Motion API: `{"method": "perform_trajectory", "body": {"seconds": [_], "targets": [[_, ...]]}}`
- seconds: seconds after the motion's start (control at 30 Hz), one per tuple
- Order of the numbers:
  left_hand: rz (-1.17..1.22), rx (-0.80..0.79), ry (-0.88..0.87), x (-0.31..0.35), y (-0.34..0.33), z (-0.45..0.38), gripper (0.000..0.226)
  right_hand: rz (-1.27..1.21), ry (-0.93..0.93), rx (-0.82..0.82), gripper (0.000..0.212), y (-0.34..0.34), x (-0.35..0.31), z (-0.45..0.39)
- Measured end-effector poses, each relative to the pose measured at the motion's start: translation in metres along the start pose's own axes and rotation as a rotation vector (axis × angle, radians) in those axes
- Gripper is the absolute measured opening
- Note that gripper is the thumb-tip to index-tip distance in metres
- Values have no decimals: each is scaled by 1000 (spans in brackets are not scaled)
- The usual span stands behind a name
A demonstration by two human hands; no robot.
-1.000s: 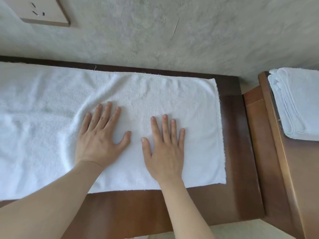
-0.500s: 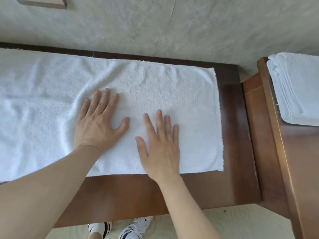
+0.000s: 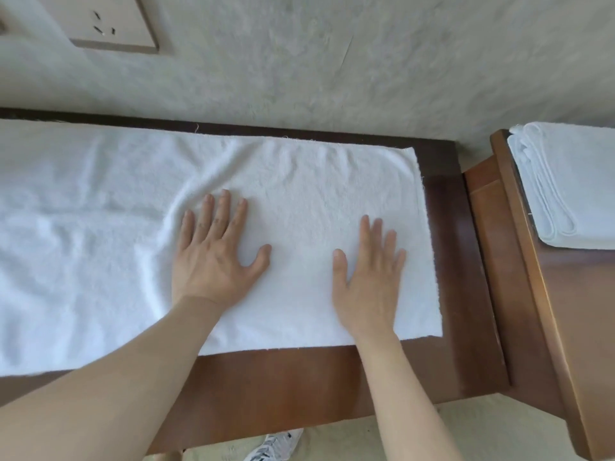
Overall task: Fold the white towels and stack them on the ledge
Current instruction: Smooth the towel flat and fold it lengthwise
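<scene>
Smoothing step, by the look of it: left hand [image 3: 216, 261] and right hand [image 3: 367, 277] flat, fingers straight, gripping nothing, pressing the white towel [image 3: 316, 194] spread on the near wooden ledge [image 3: 283, 377]; next, probably pinching an edge to fold, then onto the folded stack [image 3: 565, 184] far right.
</scene>
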State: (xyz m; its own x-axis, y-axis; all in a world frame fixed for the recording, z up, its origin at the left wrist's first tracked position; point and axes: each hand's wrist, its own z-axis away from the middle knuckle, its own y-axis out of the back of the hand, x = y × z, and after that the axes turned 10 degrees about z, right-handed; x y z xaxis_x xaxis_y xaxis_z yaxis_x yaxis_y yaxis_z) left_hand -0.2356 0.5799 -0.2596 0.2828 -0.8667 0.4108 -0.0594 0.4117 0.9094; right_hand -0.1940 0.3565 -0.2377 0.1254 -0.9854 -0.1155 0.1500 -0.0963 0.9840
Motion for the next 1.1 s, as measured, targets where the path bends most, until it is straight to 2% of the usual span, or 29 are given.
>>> {"method": "perform_trajectory", "body": {"seconds": [0.1, 0.2, 0.27, 0.33, 0.4, 0.43, 0.5, 0.57, 0.63, 0.7, 0.77, 0.9, 1.1], "targets": [[81, 9, 10, -1, 0, 1, 70, -195, 172, 56, 63, 2, -79, -15], [237, 45, 44, -3, 7, 2, 64, -362, 205, 125, 56, 5, -150, -28], [464, 103, 74, -3, 15, 6, 63, -446, 211, 76, 54, 5, -183, -39], [805, 209, 182, -8, 26, 6, 53, -483, 226, -6, 53, -1, -200, -53], [1102, 253, 311, -23, 36, 3, 51, -384, 232, -24, 52, -13, -201, -66], [1156, 249, 335, -33, 41, 2, 50, -273, 229, -15, 53, -19, -200, -70], [1046, 226, 244, -55, 49, -4, 47, -53, 190, 18, 60, -33, -203, -71], [788, 184, 38, -69, 53, -17, 48, 24, 122, 63, 67, -40, -208, -70], [460, 31, -122, -81, 52, -33, 51, 37, 85, 98, 70, -42, -211, -72], [173, -118, -173, -89, 48, -46, 58, 85, 90, 126, 70, -42, -209, -71], [38, -134, -200, -101, 47, -55, 61, 124, 99, 133, 68, -44, -208, -73], [-52, -115, -143, -133, 58, -65, 66, 114, 105, 137, 67, -46, -208, -73], [-49, -76, 173, -191, 90, -72, 72, 133, 114, 131, 69, -47, -207, -73]]}}
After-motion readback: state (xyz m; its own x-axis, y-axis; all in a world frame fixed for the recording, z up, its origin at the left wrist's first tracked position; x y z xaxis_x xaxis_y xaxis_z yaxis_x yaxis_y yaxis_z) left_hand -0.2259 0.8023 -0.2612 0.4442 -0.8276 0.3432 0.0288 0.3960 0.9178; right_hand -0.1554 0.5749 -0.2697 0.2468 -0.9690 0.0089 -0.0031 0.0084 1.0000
